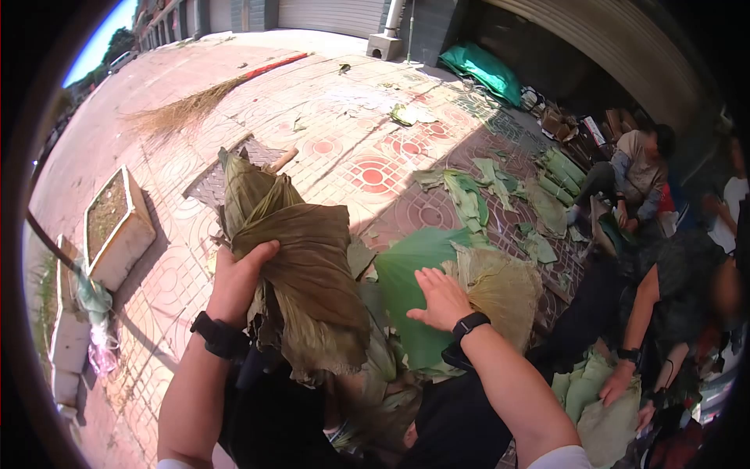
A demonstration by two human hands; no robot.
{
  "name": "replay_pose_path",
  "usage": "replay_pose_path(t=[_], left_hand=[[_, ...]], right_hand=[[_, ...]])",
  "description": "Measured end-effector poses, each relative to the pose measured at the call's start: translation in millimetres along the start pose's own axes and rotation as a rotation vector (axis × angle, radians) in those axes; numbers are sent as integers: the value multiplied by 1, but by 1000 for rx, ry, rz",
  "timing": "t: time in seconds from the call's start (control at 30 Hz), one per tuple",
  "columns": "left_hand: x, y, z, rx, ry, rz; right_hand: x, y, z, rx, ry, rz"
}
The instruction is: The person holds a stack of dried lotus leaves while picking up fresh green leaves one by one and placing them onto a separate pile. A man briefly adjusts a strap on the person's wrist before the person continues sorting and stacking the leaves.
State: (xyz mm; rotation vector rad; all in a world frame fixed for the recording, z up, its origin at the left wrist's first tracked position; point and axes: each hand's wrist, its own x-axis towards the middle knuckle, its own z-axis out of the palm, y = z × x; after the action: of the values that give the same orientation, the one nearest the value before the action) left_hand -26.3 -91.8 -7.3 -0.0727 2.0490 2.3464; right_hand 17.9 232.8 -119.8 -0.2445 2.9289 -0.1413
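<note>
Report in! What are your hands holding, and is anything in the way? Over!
Left hand gripping dry brown leaves. Right hand open, over green leaf. Nothing seen blocking either.

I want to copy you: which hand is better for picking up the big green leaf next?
Probably the right hand: it's open, right at the green leaf, and seems to hold nothing. The left hand is busy gripping brown, dried leaves.

Broom [183,108]: far L, flat on paving, red hdl
Box [130,255]: L, wht, soil inside
Bag [102,349]: near L, pink, translucent, by box
Sack [481,72]: far R, grn, on ground
Shutter [332,17]: far, closed
Co-worker [642,176]: R, seated, lt top
</note>
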Motion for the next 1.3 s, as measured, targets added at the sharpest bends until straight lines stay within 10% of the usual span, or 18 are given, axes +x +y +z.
replay_pose_path(t=[0.63,0.87,1.3], left_hand=[[21,-7,-27,-1,115,-89],[21,-7,-24,-33,66,-92],[31,-36,-25,31,99,-26]], right_hand=[[119,-48,85,-190,-130,696],[108,-47,61,50,-78,557],[-50,-12,-116,1668,696,242]])
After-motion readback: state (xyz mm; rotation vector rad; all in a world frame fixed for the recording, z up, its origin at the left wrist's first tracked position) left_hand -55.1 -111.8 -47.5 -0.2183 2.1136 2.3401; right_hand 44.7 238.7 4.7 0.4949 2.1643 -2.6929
